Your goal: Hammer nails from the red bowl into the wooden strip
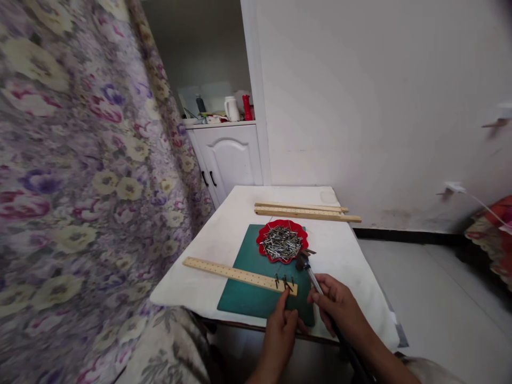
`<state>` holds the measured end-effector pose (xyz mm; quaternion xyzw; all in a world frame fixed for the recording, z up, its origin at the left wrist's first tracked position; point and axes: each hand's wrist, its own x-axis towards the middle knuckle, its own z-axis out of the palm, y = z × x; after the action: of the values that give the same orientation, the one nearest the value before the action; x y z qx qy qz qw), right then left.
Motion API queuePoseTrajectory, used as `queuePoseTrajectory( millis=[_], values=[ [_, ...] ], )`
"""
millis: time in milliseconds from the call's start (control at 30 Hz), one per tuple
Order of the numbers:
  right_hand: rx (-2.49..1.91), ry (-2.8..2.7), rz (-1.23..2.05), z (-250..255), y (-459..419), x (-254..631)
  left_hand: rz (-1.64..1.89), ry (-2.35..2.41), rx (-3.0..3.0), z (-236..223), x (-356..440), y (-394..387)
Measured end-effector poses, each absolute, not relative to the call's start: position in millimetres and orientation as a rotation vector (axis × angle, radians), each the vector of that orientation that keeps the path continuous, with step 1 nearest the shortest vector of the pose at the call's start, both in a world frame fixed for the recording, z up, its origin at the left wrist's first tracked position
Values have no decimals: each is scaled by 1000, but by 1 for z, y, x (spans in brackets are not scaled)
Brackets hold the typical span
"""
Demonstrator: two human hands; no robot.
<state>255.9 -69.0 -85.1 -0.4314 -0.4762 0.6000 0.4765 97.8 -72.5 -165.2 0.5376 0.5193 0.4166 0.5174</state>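
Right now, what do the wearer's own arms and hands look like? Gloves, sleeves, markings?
Left hand and right hand are bare, ordinary five-fingered human hands: no gloves. The forearms taper to the wrists and are bare as far as the frame shows, no sleeves over them. No watch, bracelet, cable or marking visible; rings too small to tell.

Pale legwear [165,344] (grey leaf print)

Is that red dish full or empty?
Well filled: a heap of loose nails covers most of the red dish, leaving mainly its wavy rim bare.
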Motion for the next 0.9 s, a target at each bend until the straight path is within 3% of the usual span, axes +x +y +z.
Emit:
queuePoseTrajectory(
  millis=[500,900],
  values=[
    [-1312,-1070,1107,-115,-59,227,1022,1220,1067,-167,110,-78],
    [-1334,-1058,1134,-127,-61,223,1054,1246,1093,-172,110,-74]
  ],
)
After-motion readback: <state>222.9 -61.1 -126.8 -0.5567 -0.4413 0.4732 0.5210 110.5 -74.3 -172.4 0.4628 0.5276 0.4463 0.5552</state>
